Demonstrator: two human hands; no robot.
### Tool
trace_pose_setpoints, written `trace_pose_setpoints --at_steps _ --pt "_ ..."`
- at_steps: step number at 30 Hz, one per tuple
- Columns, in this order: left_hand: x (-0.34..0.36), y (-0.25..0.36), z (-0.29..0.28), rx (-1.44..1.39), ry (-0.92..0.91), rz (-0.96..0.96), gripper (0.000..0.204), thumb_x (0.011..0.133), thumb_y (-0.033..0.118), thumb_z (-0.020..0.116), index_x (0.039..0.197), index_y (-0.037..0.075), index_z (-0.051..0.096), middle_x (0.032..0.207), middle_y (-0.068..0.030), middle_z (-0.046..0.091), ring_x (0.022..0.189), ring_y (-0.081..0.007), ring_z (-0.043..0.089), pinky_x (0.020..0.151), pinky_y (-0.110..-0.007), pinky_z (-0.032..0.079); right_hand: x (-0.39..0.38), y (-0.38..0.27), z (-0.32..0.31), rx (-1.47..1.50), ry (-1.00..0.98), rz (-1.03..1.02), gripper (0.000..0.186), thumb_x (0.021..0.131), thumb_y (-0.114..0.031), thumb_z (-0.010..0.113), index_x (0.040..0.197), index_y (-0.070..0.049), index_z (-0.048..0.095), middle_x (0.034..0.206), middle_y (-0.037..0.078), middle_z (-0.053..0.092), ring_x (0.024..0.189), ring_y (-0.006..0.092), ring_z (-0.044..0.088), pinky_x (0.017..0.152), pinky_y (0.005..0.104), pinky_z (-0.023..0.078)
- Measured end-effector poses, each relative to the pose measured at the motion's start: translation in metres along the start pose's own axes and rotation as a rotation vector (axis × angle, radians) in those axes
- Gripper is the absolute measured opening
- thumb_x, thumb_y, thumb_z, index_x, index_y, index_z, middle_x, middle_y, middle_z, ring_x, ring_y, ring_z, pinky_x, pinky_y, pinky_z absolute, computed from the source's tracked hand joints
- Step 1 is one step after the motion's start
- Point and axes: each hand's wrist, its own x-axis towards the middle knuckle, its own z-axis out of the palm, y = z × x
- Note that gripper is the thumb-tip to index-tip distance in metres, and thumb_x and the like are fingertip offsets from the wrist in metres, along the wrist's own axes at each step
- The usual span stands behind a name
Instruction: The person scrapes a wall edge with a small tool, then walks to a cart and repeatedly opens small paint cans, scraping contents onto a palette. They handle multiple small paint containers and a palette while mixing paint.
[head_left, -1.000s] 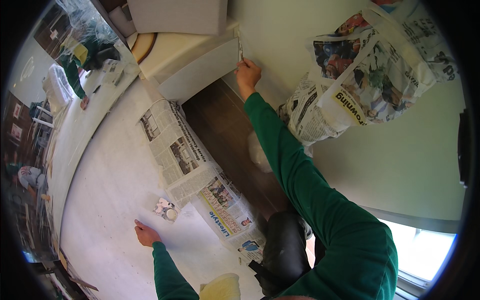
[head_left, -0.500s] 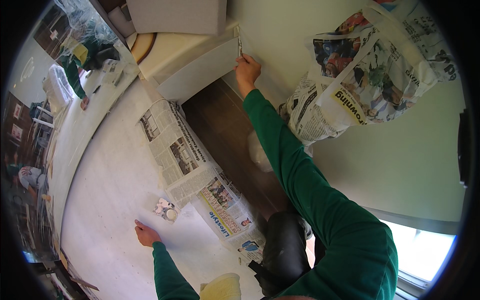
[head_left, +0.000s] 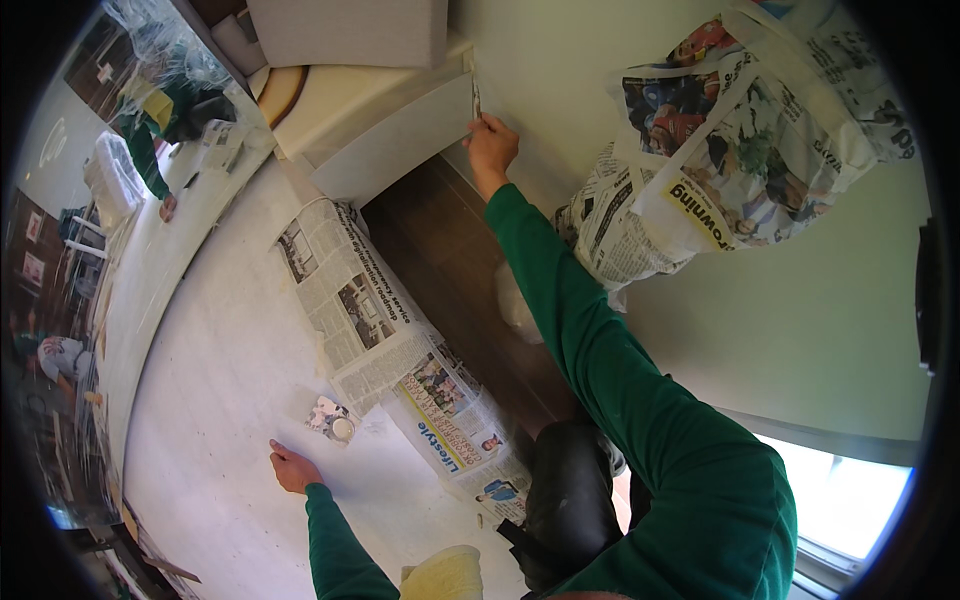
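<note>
Start with the dark trousers (head_left: pixel 570 500), lowest in view, beside the newspaper sheets (head_left: pixel 350 290). On the white surface (head_left: pixel 220 350), or just above it, see the left hand (head_left: pixel 292 468): loosely bent, with nothing seen in it; cannot tell whether pressed down. If able to lean there, better to take some weight on it and so spare the reaching arm. Near it, note the patterned card (head_left: pixel 322 415) bearing a round white cup (head_left: pixel 342 429); best to leave both unbumped.

Past the dark floor (head_left: pixel 440 220), find the right hand (head_left: pixel 492 152), with fingertips pinching a thin tool (head_left: pixel 477 103) by its lower end. Too small to tell whether brush or blade. Held upright at the far corner, near the meeting of white panel (head_left: pixel 400 130), cream ledge (head_left: pixel 370 95) and pale wall (head_left: pixel 560 60). At such a stretch, probably wise to press lightly, guide from the fingers rather than the shoulder, and hold the green sleeve (head_left: pixel 570 280) off the newspaper-wrapped bundle (head_left: pixel 740 150). Farther still, spot the grey box (head_left: pixel 350 30).
</note>
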Motion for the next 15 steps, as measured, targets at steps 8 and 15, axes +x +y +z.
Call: trace_pose_setpoints --at_steps 8,15 --pt "-0.0015 0.0002 -0.0001 -0.002 -0.013 -0.004 0.060 0.099 0.055 0.032 0.088 0.005 0.063 0.086 -0.0164 0.067 0.079 -0.0407 0.062 0.068 -0.051 0.047 0.0032 -0.0107 0.0064 0.060 0.003 -0.008 0.015 0.088 -0.002 0.058 0.094 0.006 0.069 0.076 0.010 0.064 0.062 0.0170 0.062 0.054 0.0328 0.053" --pt "-0.0008 -0.0005 0.0013 0.013 -0.002 -0.001 0.059 0.100 0.054 0.032 0.087 0.005 0.063 0.085 -0.0162 0.067 0.079 -0.0404 0.062 0.068 -0.050 0.046 0.0044 -0.0038 0.0021 -0.020 -0.011 0.037 0.016 0.088 -0.003 0.059 0.096 0.006 0.069 0.078 0.012 0.065 0.062 0.0185 0.063 0.055 0.0327 0.054"
